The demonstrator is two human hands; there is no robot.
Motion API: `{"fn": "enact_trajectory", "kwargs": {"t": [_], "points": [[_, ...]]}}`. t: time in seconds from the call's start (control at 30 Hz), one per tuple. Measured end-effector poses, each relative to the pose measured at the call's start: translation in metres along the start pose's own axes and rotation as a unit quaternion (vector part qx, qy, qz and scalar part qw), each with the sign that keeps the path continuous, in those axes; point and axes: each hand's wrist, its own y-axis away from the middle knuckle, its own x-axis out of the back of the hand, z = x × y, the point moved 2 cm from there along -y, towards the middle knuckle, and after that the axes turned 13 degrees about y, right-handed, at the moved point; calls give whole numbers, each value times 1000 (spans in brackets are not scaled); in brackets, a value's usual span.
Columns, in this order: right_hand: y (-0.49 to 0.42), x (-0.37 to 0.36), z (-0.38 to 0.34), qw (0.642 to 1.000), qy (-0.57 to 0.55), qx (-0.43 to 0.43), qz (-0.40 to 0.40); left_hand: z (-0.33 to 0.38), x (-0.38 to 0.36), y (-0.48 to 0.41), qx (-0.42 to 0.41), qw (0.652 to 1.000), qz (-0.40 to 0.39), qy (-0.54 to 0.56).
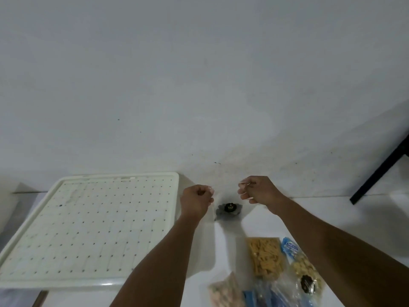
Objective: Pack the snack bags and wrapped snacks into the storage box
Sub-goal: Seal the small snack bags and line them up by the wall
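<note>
Both hands, left hand (195,199) and right hand (257,191), hover fisted, fingers gripping nothing visible. Snack bags (265,258) lie near right; packing has not begun. Next: locate the box, unseen.

Glossy clear plastic snack bags (265,258), perforated matt plastic lid (88,229)

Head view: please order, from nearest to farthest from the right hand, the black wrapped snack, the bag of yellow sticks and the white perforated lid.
From the right hand:
1. Black wrapped snack, just below-left.
2. Bag of yellow sticks, lower down.
3. White perforated lid, far left.
</note>
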Motion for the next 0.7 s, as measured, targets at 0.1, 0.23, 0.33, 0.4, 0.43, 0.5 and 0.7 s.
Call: {"fn": "enact_trajectory", "kwargs": {"t": [0.1, 0.23, 0.33, 0.4, 0.43, 0.5, 0.7], "points": [[-12, -3, 8, 1000, -3, 7, 24, -9, -3, -11, 16, 1000, -16, -20], [-16, 4, 22, 996, 61, 20, 59, -4, -14, -6, 20, 998, -21, -54], [-8, 17, 31, 989, 136, 9, 63, -5, -22, 2, 26, 998, -24, -55], [-1, 24, 38, 981, 186, 4, 48, -10, -27, 10, 30, 997, -41, -57], [3, 27, 42, 976, 213, 6, 39, -12, -30, 16, 31, 996, -53, -64], [11, 31, 53, 965, 260, 6, 24, -15, -38, 30, 28, 992, -86, -91], [58, 39, 96, 934, 357, 9, 1, -53, -53, 93, 72, 966, -157, -192]]}}
